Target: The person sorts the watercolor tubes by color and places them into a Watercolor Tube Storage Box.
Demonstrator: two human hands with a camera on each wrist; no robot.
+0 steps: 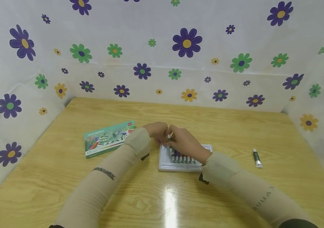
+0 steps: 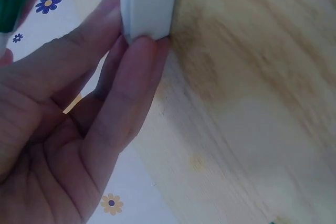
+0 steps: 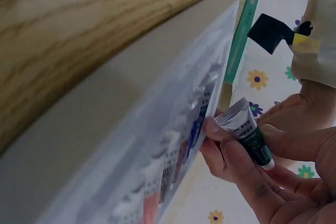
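My right hand (image 1: 189, 142) pinches a small green paint tube (image 3: 251, 136) between thumb and fingers, above the left part of a white plastic tray (image 1: 165, 166). The tube's crimped silver end and white cap show in the right wrist view. Several paint tubes (image 1: 184, 159) lie side by side in the tray, partly hidden by the right hand and forearm. At the tray's far left corner, my left hand (image 1: 158, 131) grips the edge; its fingertips press on the white side (image 2: 152, 6) in the left wrist view.
To the left lies a teal paint box (image 1: 108, 139) with a plant picture. A separate dark green tube (image 1: 257, 158) rests on the wooden table (image 1: 139, 202) at the right. Flower-printed white cloth (image 1: 162, 82) stands behind and at both sides.
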